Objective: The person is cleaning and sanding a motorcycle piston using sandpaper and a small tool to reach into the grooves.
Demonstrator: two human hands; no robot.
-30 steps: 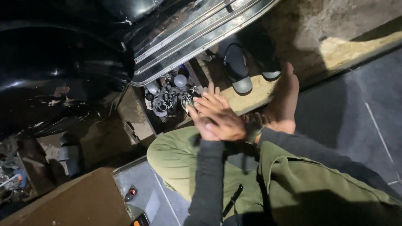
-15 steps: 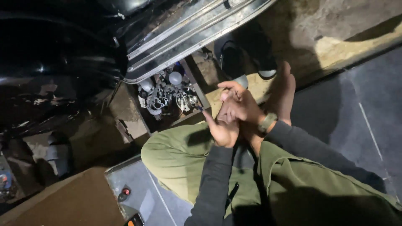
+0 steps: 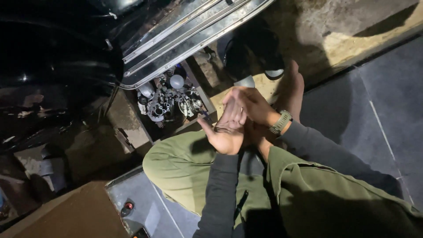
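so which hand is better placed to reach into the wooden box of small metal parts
Probably the left hand: it is pressed against the right hand but sits on the side nearer the wooden box of small metal parts.

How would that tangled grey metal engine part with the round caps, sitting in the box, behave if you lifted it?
The grey metal engine part looks like solid cast metal, so it is probably heavy for its size and stiff. Its knobs and loose-looking linkages may snag on the wooden box around it. The shiny, possibly oily surface could be slippery in bare hands.
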